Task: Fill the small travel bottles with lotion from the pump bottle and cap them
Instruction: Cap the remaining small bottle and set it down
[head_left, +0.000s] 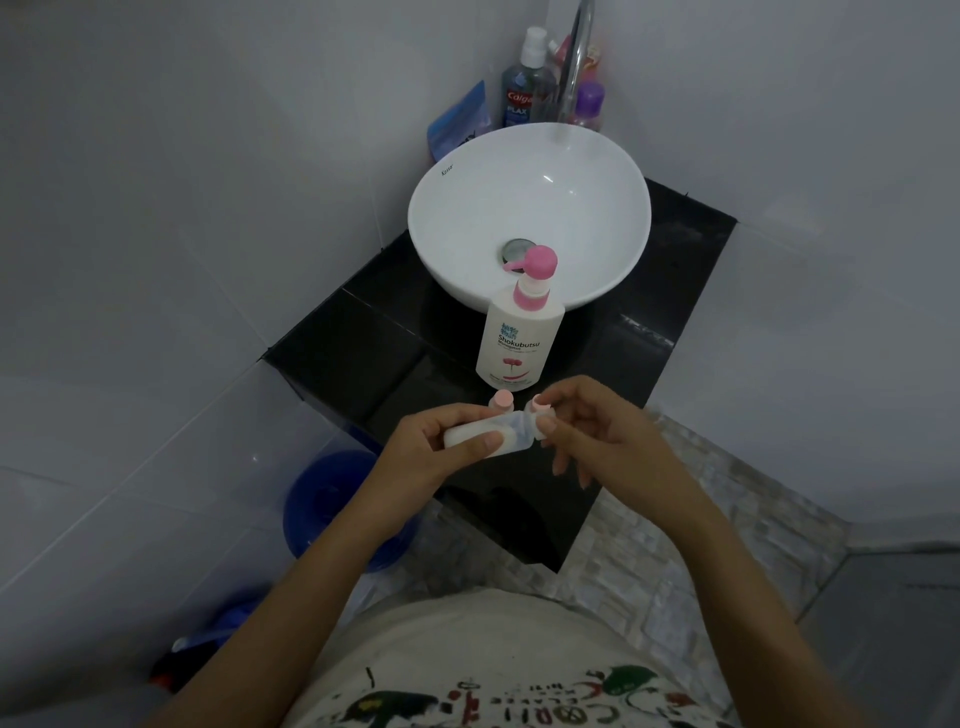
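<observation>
The one head-worn camera is looking steeply down and forward from above the person's chest, its wide lens bending the walls. It is facing the white basin (530, 218) from fairly near, with the hands closer, below the basin.

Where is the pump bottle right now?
In the head view, the pump bottle stands upright on the black counter, just in front of the white basin, beyond both hands.

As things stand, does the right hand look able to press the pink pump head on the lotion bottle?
Probably not right away. The right hand pinches the cap of the travel bottle that the left hand holds. The path to the pump head itself looks open once it lets go.
</observation>
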